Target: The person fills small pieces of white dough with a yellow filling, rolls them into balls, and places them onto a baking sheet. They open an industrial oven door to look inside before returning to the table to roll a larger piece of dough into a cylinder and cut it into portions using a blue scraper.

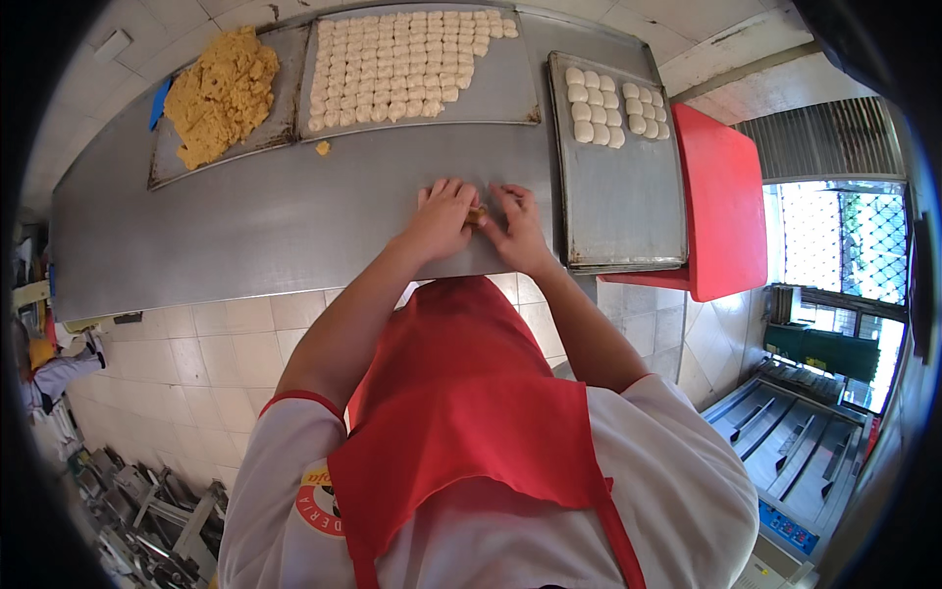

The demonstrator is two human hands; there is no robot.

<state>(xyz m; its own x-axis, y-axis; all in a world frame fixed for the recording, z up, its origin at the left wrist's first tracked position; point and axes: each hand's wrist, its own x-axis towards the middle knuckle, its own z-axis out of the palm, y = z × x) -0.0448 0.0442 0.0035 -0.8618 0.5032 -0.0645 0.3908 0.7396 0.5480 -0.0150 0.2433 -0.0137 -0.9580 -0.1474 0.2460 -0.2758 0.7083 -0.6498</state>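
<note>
My left hand (448,218) is curled over a small golden-brown piece (477,215) on the steel table (226,236), its fingers bent around it. My right hand (513,224) is beside it, fingers apart and thumb near the piece, whose shape is partly hidden. Ahead, a tray (520,79) carries rows of small pale dough balls (383,69). At the back left, a mound of yellow-orange dough (221,88) lies on another tray (167,157), beside a blue scraper (159,100). A small yellow scrap (323,148) lies on the table.
To my right, stacked trays (618,216) hold larger dough balls (595,108), beside a red plastic board (723,206). A metal machine (785,461) stands at the lower right. Another person (64,368) is at the far left, near racks of metal equipment (147,510).
</note>
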